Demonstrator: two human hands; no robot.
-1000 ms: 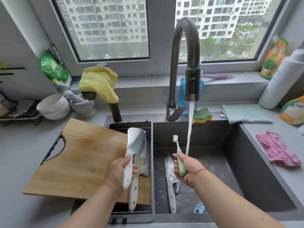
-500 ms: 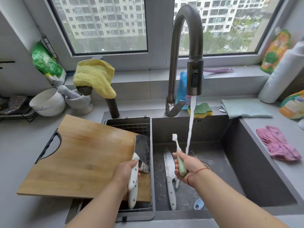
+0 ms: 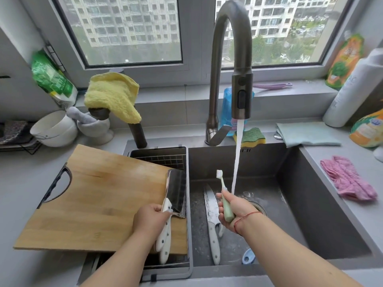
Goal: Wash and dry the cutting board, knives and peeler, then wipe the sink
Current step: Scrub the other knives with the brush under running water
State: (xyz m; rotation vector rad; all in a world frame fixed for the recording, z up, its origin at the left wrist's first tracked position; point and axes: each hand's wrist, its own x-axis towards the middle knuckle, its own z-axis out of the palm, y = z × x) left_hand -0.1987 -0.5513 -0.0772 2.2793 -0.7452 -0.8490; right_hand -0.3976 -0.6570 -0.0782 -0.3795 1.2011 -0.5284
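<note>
Room: kitchen sink under a window [image 3: 132,30], tower blocks outside; grey bench [image 3: 18,183] on both sides.
Sink: dark basin [image 3: 310,204], tap [image 3: 230,59] running, stream falling just right of my right hand.
Rack: drain basket [image 3: 159,156] set in the basin's left part.
Board: wooden cutting board [image 3: 99,204] lying flat, half on the bench, half over the rack, handle cut-out to the left.
Left hand: my left hand [image 3: 151,219] curled round the white handle of a cleaver [image 3: 176,191]; blade tilted up at the board's right edge, over the rack.
Second handle: another white knife handle [image 3: 165,253] pokes out under my left hand; its blade is hidden.
Right hand: my right hand [image 3: 234,210] grips a pale green toothbrush [image 3: 222,193], bristles up, beside the stream. Hands are apart.
Basin floor: one knife [image 3: 210,214] lying lengthwise, soapy, white handle toward me; a blue peeler [image 3: 247,258] near the front wall.
Back ledge: yellow cloth [image 3: 114,96] draped over a dark spout, sponge [image 3: 251,136] by the tap base, pale folded cloth [image 3: 306,134].
Right bench: pink cloth [image 3: 348,179], white bottle [image 3: 356,88].
Left bench: white bowl [image 3: 53,128], mortar and pestle [image 3: 91,123].
</note>
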